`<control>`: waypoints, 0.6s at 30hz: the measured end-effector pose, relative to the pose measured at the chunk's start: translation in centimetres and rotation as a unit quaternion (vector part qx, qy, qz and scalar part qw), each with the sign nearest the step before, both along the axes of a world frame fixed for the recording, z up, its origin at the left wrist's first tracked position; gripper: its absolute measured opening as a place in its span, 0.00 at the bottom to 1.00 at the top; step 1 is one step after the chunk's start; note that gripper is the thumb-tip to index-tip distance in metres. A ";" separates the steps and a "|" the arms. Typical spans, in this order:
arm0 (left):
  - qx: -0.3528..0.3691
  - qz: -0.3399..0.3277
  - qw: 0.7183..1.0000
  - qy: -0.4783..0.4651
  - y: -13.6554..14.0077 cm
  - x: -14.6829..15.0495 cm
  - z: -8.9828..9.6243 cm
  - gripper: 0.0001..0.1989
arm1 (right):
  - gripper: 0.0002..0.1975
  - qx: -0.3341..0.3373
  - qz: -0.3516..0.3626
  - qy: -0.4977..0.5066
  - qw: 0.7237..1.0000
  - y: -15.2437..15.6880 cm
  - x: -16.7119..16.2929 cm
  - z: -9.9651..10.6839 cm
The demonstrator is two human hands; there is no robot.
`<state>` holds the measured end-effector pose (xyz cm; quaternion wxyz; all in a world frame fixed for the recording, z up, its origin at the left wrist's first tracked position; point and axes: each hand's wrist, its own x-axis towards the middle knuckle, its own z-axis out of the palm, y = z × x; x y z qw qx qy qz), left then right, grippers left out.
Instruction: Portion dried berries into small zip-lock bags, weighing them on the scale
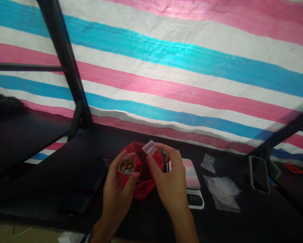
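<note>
My left hand (119, 182) is closed around a small clear plastic cup (126, 165) with brownish pieces inside, tilted above a red plastic bag. Between the thumb and fingers of my right hand (170, 175) is a small clear plastic scoop-like piece (149, 147); its exact kind is hard to make out. Beneath both hands the red bag (143, 193) lies with its mouth spread, and dark reddish-brown bits (144, 168) show inside. Just right of my right hand stands a white kitchen scale (193, 180) with a shiny, pinkish platform, partly covered by that hand.
Clear plastic bags (223, 194) and a smaller crumpled bag (208, 163) lie right of the scale. Farther right is a phone (259, 174). A dark flat object (82, 189) rests on the black table (103, 138) at left. Behind it hangs a striped tarp (166, 77) with black metal posts (70, 71).
</note>
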<state>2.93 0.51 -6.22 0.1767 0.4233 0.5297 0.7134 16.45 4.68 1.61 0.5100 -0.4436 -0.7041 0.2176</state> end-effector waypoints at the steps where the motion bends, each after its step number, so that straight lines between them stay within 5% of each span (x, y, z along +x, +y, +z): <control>1: 0.011 -0.003 1.000 -0.006 -0.2 -0.1 0.2 0.34 | 0.14 -0.019 -0.008 -0.012 1.000 0.4 -0.1 -0.4; 8: 0.049 0.000 0.999 0.008 -1.1 0.2 0.9 0.33 | 0.13 -0.089 0.015 -0.196 0.976 1.7 -1.3 -4.0; 18: 0.119 -0.004 0.992 0.033 -0.9 0.5 2.0 0.31 | 0.14 -0.063 -0.068 -0.293 0.952 1.8 -0.2 -4.4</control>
